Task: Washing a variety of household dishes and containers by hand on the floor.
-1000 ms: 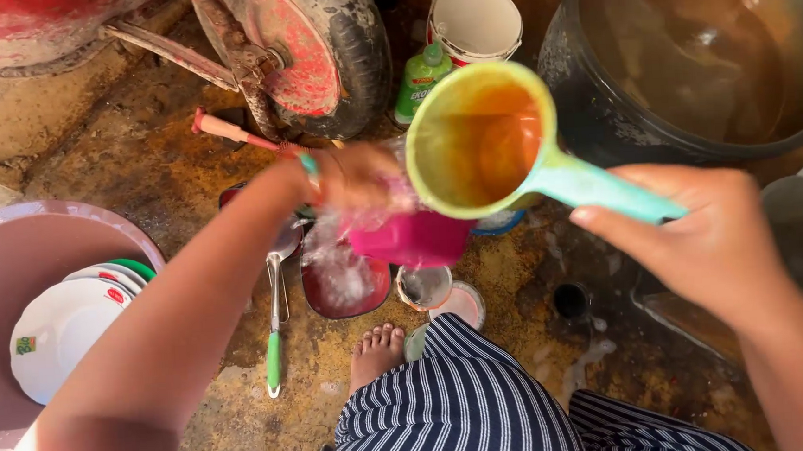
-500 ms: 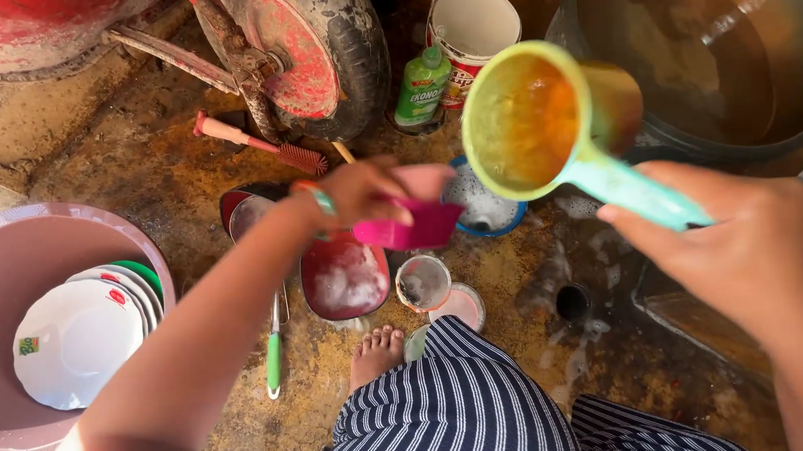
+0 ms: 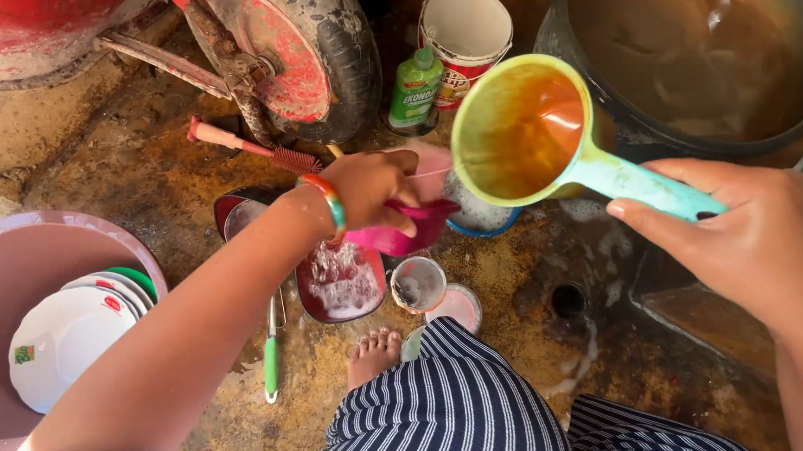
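- From my remote seat, the right hand (image 3: 746, 242) grips the handle of a green-and-yellow scoop (image 3: 531, 139), which has swung back leftward and lower than half a second ago, its mouth now tilted toward the pink container (image 3: 415, 220).
- The left hand (image 3: 371, 190), a striped bangle at its wrist, is closed around that pink container, holding it over a foamy red bowl (image 3: 340, 280); a second ago it sat blurred lower, so I judge a pour-and-rinse cycle is repeating.
- The scoop looks wet but I cannot tell how much water it carries.
- Packages: a green squeeze bottle (image 3: 415, 90) with a green label stands upright by the tyre (image 3: 317, 54); just beside it a white-mouthed tin (image 3: 464, 31) with a red-and-white label, open.
- A dark tub (image 3: 689, 59) of brownish water sits upper right.
- At left, white plates (image 3: 60, 344) with small red and green marks lie stacked in a pink basin (image 3: 13, 249).
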